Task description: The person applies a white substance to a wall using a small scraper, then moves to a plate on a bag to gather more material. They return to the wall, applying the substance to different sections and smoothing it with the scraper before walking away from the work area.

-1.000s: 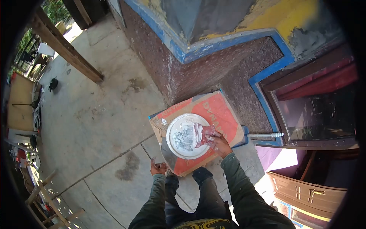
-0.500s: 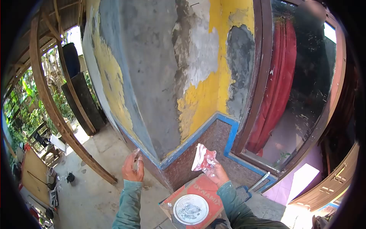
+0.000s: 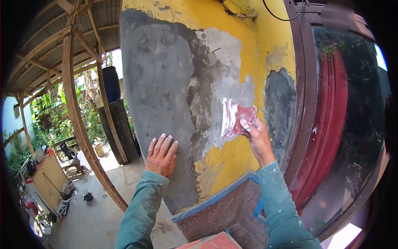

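My right hand (image 3: 260, 137) grips a red plastic putty spreader (image 3: 244, 118), its broad left edge loaded with white putty (image 3: 228, 119). The spreader is raised in front of a pale, stripped patch (image 3: 222, 62) of wall; whether it touches cannot be told. My left hand (image 3: 161, 155) has its fingers stretched out, flat on or just before the grey plastered wall (image 3: 161, 83). Around the patches remains peeling yellow paint (image 3: 226, 166). A nail (image 3: 216, 50) sticks out of the wall above the spreader.
Below stands a red cardboard box (image 3: 213, 242), mostly cut off. A blue-edged brown plinth (image 3: 215, 218) runs along the wall's foot. Wooden posts (image 3: 76, 95) rise at left; a dark window with a red curtain (image 3: 329, 128) is at right. A black cable (image 3: 286, 20) hangs overhead.
My view has tilted up, and the plate on the box has left it. Both hands have risen to the wall, the right still holding the putty spreader; the left fingers have straightened.
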`<state>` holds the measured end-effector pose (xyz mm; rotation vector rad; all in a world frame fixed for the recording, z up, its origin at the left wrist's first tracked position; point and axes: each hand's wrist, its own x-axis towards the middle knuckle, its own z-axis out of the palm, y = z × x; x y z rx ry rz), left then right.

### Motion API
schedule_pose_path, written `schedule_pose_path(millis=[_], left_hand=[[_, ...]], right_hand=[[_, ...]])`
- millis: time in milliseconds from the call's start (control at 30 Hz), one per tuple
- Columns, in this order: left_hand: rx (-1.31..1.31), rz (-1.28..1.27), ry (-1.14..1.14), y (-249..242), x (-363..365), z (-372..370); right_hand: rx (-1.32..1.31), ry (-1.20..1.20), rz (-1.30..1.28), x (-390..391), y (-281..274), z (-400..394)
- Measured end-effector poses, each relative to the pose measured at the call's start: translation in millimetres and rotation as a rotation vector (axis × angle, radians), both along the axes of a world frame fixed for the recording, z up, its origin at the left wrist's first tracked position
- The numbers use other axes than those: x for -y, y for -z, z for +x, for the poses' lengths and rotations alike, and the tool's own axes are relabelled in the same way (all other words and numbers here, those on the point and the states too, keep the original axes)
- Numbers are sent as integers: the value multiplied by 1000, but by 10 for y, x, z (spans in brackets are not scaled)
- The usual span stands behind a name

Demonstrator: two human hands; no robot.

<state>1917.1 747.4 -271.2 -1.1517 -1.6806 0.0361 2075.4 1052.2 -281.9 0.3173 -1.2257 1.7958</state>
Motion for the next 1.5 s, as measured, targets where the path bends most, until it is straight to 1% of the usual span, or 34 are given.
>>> schedule_pose_path(millis=[67,200,233,300,333,400,467,533,567,633,767,833,867,933,967,1067,1133,1167,1200,1233,1267,1333,1367,1400,1433,1467,1500], left_hand=[[-33,-11,-35,48,20,-50],[-107,-32,-79,69,13,-73],[-99,-36,-73,68,21,-69],[-111,-29,-65,66,27,-73],[-114,-19,-64,64,32,-79],[-123,-43,-76,67,55,-81],[-119,-37,-70,53,64,-86],[-101,-31,-43,70,71,-110],[-109,-24,-36,70,70,-118],[-111,-13,-23,77,73,-133],[-90,-7,-4,68,85,-121],[-90,-4,0,67,89,-110],[-89,1,6,64,85,-115],[-102,10,15,67,71,-136],[-111,20,26,75,74,-143],[-115,22,21,63,71,-122],[-114,21,32,74,86,-135],[-118,25,35,71,72,-136],[-135,35,45,72,62,-122],[-126,25,37,75,69,-118],[-115,15,26,69,78,-121],[-123,14,26,54,84,-122],[-128,15,29,57,84,-132],[-129,17,32,70,88,-136],[-124,21,33,77,92,-135],[-127,23,36,75,93,-134],[-132,25,41,67,93,-134]], right_hand=[[-23,236,217,-62,-636,-108],[-170,517,437,-163,-1639,-493],[-178,516,445,-160,-1815,-573],[-224,675,507,-121,-2131,-699],[-231,677,515,-94,-2260,-738],[-321,980,589,-19,-2447,-786],[-325,994,596,43,-2583,-781],[-209,1016,618,59,-2666,-795],[-206,1019,622,66,-2697,-821],[-274,1157,637,44,-2718,-922],[-286,1141,577,52,-2685,-1036],[-342,1279,607,73,-2649,-1166],[-343,1280,602,87,-2607,-1240],[-165,1403,659,219,-2435,-1367],[-163,1444,679,272,-2318,-1424],[-144,1401,751,411,-1943,-1369],[-178,1340,876,475,-1660,-1257],[-182,1357,877,474,-1563,-1139],[-191,1246,902,487,-1520,-988],[-209,1134,928,481,-1584,-876],[-233,1146,931,465,-1708,-796],[-83,1057,710,420,-1873,-655],[-41,1108,645,374,-2010,-593],[-41,1108,651,289,-2142,-591],[7,1159,579,179,-2253,-623],[56,1210,505,88,-2308,-668],[57,1212,509,2,-2312,-747]])
